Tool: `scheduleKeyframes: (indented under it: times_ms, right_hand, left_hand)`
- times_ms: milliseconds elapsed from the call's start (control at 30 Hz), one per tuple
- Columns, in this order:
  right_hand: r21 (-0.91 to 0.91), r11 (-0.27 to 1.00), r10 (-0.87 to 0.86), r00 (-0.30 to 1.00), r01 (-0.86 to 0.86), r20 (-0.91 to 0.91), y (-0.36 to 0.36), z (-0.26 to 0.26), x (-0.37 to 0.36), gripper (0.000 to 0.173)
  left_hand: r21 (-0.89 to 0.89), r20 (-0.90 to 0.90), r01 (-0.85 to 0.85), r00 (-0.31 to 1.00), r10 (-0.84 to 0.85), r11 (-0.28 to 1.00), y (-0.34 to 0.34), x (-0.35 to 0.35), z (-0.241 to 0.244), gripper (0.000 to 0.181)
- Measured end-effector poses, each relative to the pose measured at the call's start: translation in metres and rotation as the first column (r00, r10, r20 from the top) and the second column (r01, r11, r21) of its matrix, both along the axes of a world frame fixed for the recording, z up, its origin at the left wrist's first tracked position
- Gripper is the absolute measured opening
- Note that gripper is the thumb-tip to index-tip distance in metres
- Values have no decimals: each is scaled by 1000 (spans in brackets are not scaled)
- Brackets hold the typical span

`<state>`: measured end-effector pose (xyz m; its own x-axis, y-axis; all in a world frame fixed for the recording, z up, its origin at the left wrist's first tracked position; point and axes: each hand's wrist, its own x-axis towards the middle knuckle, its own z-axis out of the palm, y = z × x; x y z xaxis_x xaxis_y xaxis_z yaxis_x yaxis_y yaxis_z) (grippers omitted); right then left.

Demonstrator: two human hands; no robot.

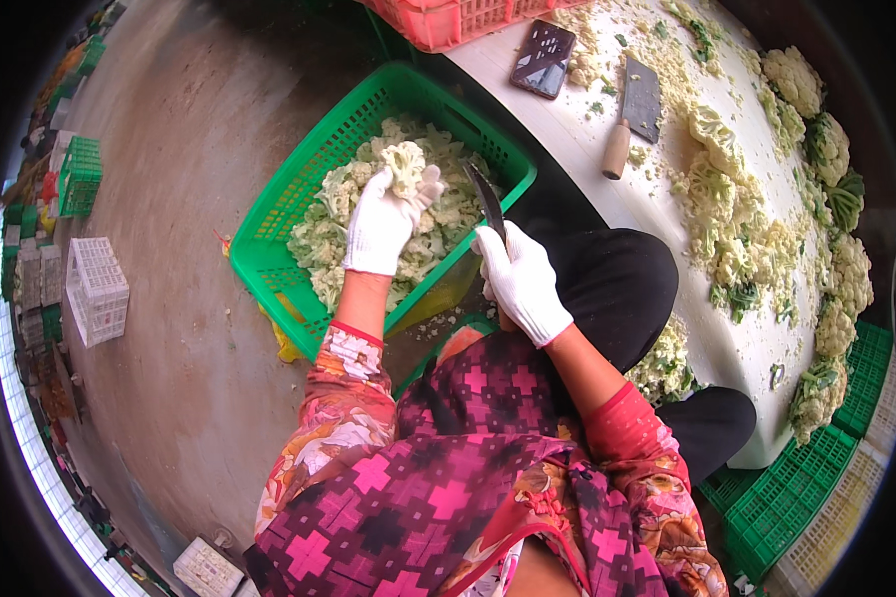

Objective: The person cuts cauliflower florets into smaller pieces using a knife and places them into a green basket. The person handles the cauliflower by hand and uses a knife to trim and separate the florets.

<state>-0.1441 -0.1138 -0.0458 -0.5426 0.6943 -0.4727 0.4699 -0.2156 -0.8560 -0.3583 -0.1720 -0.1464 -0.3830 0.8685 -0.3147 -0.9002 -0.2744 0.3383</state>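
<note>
My left hand point(382, 224), in a white knit glove, holds a cauliflower floret point(405, 168) above a green plastic crate point(269, 302). Many cut cauliflower florets point(328, 231) lie in the crate. Gloved in white too, my right hand point(521, 276) grips a dark-bladed knife point(487, 195) near the crate's right rim, its blade pointing up and away from me. Blade and floret are apart. The fingers around the knife's handle hide most of it. On the white table to the right lies a cleaver point(641, 101) with a wooden handle.
The white table point(567, 157) bears a smartphone point(543, 60), cauliflower pieces point(739, 216) and a row of cauliflower heads point(829, 149) along its far edge. A red crate point(463, 19) stands at the top. White crates point(98, 287) stand on the floor at left, green crates point(784, 500) at lower right.
</note>
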Motion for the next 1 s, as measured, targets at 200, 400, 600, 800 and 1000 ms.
scheduleKeyframes:
  times_ms: [200, 400, 600, 800, 1000]
  right_hand:
    - [758, 621, 232, 971, -199, 65, -15, -2, 4, 20]
    - [894, 296, 308, 919, -337, 245, -8, 10, 12, 20]
    - [850, 330, 307, 898, -411, 316, -13, 11, 11, 16]
    - [864, 285, 292, 896, -415, 334, -17, 8, 8, 20]
    - [802, 375, 333, 875, -466, 353, -19, -11, -1, 23]
  left_hand:
    - [90, 213, -78, 975, 57, 993, -16, 46, 33, 41]
    - [-194, 218, -78, 969, 120, 978, -15, 55, 65, 39]
    - [-154, 182, -82, 977, 109, 985, -23, 49, 60, 30]
    - [-244, 83, -136, 984, 160, 960, -25, 48, 58, 27]
    - [-232, 118, -110, 983, 141, 966, -31, 43, 34, 32]
